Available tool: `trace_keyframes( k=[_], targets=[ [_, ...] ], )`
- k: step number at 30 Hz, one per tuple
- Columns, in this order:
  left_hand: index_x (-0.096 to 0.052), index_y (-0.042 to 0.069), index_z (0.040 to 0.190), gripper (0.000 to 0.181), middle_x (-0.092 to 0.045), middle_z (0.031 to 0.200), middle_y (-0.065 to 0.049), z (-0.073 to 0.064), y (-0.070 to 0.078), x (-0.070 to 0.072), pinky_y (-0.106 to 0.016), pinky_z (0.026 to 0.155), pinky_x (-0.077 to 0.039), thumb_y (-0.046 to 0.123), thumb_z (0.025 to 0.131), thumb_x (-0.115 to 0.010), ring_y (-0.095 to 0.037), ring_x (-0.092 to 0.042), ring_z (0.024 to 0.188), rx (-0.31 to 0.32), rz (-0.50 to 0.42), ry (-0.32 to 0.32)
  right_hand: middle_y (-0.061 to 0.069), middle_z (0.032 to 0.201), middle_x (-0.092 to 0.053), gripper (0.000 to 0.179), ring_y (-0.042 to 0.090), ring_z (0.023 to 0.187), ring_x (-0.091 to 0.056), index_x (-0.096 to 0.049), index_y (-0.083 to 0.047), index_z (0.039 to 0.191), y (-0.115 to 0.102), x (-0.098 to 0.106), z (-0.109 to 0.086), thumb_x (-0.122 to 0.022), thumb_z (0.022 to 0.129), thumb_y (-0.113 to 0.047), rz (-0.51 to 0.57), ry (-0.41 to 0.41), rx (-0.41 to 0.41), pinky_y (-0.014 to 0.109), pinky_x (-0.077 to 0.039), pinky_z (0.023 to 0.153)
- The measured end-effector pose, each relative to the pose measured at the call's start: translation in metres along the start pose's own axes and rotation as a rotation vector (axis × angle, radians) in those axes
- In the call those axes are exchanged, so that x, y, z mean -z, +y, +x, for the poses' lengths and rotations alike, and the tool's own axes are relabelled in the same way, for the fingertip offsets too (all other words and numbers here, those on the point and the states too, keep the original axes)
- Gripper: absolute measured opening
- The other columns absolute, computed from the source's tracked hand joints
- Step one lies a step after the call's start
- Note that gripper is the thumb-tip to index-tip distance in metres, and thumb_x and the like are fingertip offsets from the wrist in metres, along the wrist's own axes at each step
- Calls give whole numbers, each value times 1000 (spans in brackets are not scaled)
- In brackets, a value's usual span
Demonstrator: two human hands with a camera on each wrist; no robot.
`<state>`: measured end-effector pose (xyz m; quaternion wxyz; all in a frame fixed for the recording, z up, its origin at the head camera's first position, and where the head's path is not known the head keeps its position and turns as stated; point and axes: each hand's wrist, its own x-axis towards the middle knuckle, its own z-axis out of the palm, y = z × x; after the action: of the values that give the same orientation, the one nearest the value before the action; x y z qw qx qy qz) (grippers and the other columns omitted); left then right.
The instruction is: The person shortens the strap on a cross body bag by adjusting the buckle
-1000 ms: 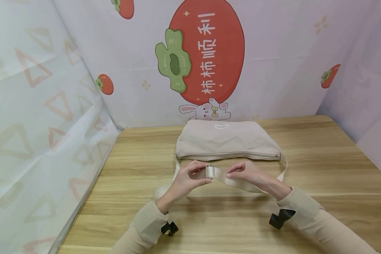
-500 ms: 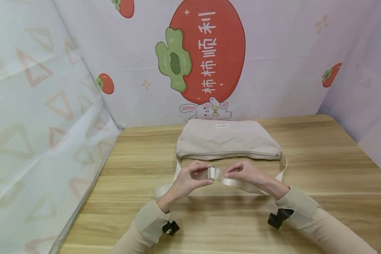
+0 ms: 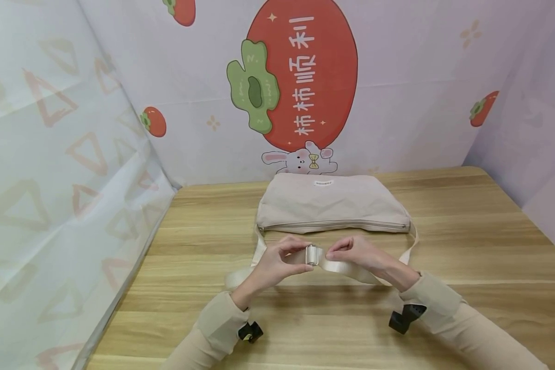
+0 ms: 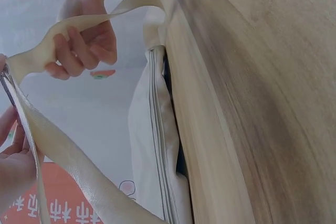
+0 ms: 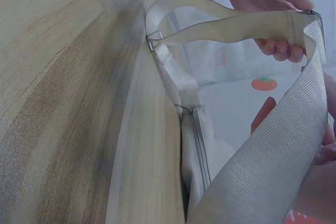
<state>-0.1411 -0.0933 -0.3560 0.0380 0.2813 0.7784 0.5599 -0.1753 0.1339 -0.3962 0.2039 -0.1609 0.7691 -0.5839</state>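
Note:
A beige shoulder bag [image 3: 333, 203] lies on the table, its zip along the near side. Its webbing strap [image 3: 351, 270] is lifted in front of it and carries a metal slide buckle [image 3: 312, 255]. My left hand [image 3: 277, 263] holds this buckle by its top and bottom edges, between fingers and thumb. Just to the right, my right hand [image 3: 362, 254] pinches the strap between thumb and forefinger. In the right wrist view the strap forms a loop through a second metal ring [image 5: 154, 37] near the bag's end. The bag's zip [image 4: 157, 129] appears shut in the left wrist view.
The wooden table [image 3: 203, 216] carries the bag toward its back edge. Behind it hangs a printed cloth [image 3: 398, 61] with persimmons and a rabbit; another patterned cloth [image 3: 65, 169] hangs on the left. Black wrist cameras [image 3: 404, 318] sit under both cuffs.
My left hand and the buckle have shifted slightly to the right. The stretch of strap between the buckle and my right hand is shorter. The bag stays in place.

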Motion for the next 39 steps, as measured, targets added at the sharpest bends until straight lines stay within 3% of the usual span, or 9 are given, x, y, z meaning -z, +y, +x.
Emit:
trace_keyframes(
  k=[19, 24, 30, 39],
  targets=[
    [-61, -6, 104, 40, -57, 98, -13, 2, 3, -1, -23, 74, -46, -2, 67, -74, -17, -52, 90, -24, 17, -11, 0, 85, -64, 30, 12, 81, -53, -66, 3, 90, 0, -2, 0, -66, 79, -25, -9, -14, 10, 24, -41, 71],
    [-62, -4, 103, 39, -58, 99, -12, 2, 4, -3, -23, 72, -46, 0, 66, -75, -19, -51, 91, -14, 40, -48, -2, 83, -65, 25, 11, 80, -54, -66, 2, 89, -2, -3, 2, -65, 80, -22, 41, -41, 30, 23, -42, 71],
    [-61, -4, 104, 40, -57, 101, -13, 2, 1, -5, -23, 74, -46, -1, 67, -74, -18, -53, 92, 19, 0, -50, -5, 81, -64, 15, 8, 78, -55, -67, -6, 86, -3, -4, 3, -64, 81, -19, 88, -63, 61, 21, -42, 69],
    [-61, -6, 106, 40, -56, 103, -14, 0, 0, -2, -21, 76, -44, -2, 68, -73, -12, -53, 91, 32, -37, -4, 1, 88, -65, 33, 8, 80, -56, -63, 8, 96, -1, 1, -1, -66, 79, -20, 48, -76, 43, 21, -44, 69]
  ],
)
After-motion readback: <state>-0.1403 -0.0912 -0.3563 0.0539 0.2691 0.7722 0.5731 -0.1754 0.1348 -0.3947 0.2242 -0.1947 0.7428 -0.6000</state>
